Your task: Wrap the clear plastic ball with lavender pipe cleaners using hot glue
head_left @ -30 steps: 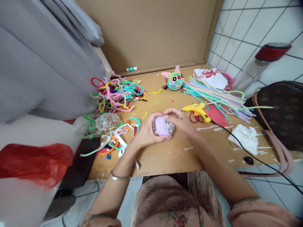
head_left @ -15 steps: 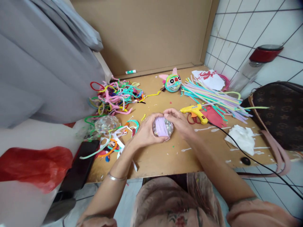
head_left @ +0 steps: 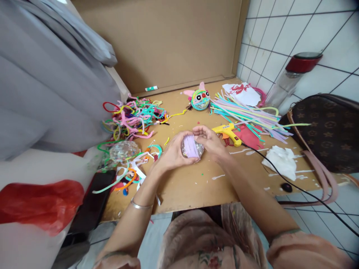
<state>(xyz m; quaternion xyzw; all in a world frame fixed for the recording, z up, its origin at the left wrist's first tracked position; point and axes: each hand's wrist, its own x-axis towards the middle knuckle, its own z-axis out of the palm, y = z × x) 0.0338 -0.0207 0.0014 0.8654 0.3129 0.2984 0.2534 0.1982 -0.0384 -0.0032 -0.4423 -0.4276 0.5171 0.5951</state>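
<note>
Between my two hands is a round, clear plastic ball [head_left: 192, 147] with a band of lilac pipe cleaners laid side by side across its front. My left hand [head_left: 177, 150] wraps round its left side, thumb below and fingers above. My right hand [head_left: 209, 143] is closed at the upper right of the ball, with thumb and fingertips against it; whether a pipe cleaner end is pinched there is too small to make out. Just right of that hand lies a yellow hot glue gun [head_left: 228, 133] on its side, nozzle pointing left.
A decorated ball with eyes and pink ears [head_left: 200, 99] stands at the back. Straight pipe cleaners [head_left: 249, 116] lie right of it; a tangled heap [head_left: 134, 116] is on the left, above another clear ball [head_left: 124, 151]. The glue gun cord [head_left: 277, 175] crosses the right side near a tissue [head_left: 280, 160].
The view has shifted slightly, so the table things sit a little further left. Both hands keep hold of the ball, and the right fingers have moved slightly at its upper edge.
</note>
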